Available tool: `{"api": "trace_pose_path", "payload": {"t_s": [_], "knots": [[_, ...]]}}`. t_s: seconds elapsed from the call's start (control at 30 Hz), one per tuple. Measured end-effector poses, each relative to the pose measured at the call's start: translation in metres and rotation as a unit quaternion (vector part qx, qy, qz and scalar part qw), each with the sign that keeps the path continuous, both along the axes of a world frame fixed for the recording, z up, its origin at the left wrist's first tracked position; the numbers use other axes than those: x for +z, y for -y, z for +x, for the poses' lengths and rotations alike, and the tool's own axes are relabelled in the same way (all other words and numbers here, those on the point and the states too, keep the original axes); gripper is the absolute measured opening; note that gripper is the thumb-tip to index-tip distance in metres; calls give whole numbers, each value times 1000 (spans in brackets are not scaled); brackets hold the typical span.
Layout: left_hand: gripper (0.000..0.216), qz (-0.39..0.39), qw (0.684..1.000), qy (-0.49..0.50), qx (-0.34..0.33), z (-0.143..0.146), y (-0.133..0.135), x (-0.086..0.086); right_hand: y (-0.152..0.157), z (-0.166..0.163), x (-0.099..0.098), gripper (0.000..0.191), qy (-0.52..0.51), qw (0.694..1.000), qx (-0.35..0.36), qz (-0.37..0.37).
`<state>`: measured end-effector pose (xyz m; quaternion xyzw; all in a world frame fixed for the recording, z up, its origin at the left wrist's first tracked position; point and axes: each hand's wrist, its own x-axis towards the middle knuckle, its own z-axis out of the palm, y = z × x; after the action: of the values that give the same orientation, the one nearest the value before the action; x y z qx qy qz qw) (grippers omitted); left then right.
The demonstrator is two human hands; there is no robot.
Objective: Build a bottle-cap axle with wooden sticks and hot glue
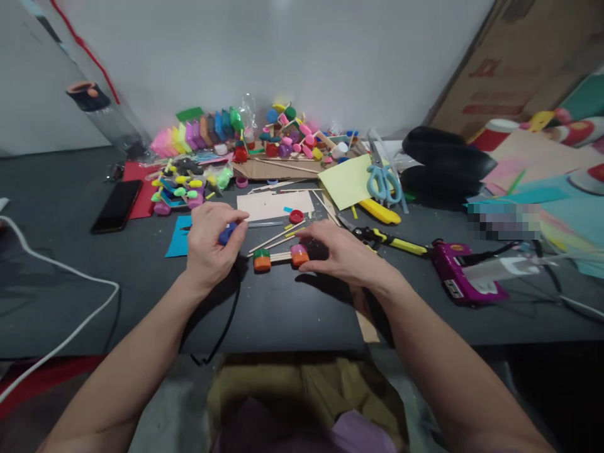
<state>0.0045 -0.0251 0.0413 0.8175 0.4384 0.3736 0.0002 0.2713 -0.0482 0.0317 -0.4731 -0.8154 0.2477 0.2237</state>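
Note:
Between the thumb and fingers of my left hand (213, 242) is a dark blue piece (227, 234), probably a bottle cap, partly hidden by the thumb. On the table in front lies a small assembly of parallel wooden sticks (281, 257). Its left end carries a green-and-orange block (262, 260), its right end a pink-and-orange block (299, 255). My right hand (335, 248) closes its thumb and index finger around that right end. Loose thin sticks (274, 241) lie just behind the assembly, near a red bottle cap (296, 216).
Behind are a white card (274, 204), blue-handled scissors (383, 182), a yellow cutter (381, 211) and coloured clay packs (198, 133). To the right lie pliers (401, 243) and a purple device (465, 277). A phone (117, 206) and white cable (75, 272) are left.

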Motion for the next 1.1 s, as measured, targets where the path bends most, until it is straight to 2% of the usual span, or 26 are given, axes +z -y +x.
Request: {"api": "trace_pose_path", "payload": {"t_s": [0.13,0.23,0.37,0.63,0.9,1.1], "knots": [[26,-25,991,-116,-58,0,1,13,3,-3,-1,44,57,998,23,19],[42,-88,964,-232,-93,2,7,22,5,-5,-1,37,83,996,27,32],[41,-144,937,-304,-96,5,17,19,6,-7,-3,29,100,994,27,43],[23,-158,947,-273,-62,9,17,-11,6,-9,-11,22,109,992,22,54],[25,-164,958,-229,-62,7,36,-11,19,-7,-7,17,90,994,28,59],[23,-160,967,-182,-81,7,44,-23,31,-8,-10,18,76,995,25,61]]}}
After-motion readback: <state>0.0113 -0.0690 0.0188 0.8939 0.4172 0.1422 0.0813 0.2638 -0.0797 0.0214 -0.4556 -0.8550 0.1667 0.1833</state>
